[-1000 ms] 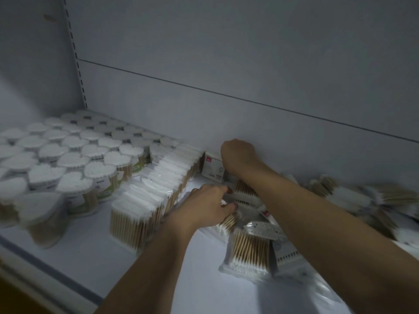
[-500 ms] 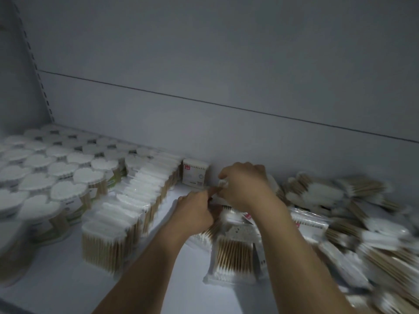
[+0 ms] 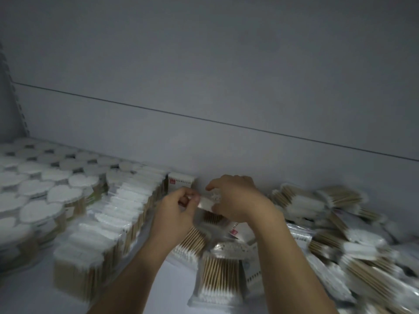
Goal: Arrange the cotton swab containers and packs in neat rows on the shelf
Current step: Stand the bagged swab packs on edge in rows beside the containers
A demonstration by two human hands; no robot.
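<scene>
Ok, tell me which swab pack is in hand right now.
The pack pinched between the left hand and right hand; the others lie in the loose pile or stand in rows.

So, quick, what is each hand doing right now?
Left hand: pinches one end of a cotton swab pack.
Right hand: grips the same pack's other end.

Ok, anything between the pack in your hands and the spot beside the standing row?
Yes: loose packs lie flat beneath the held pack, right beside the standing row. The left hand and right hand pinch it above them.
</scene>
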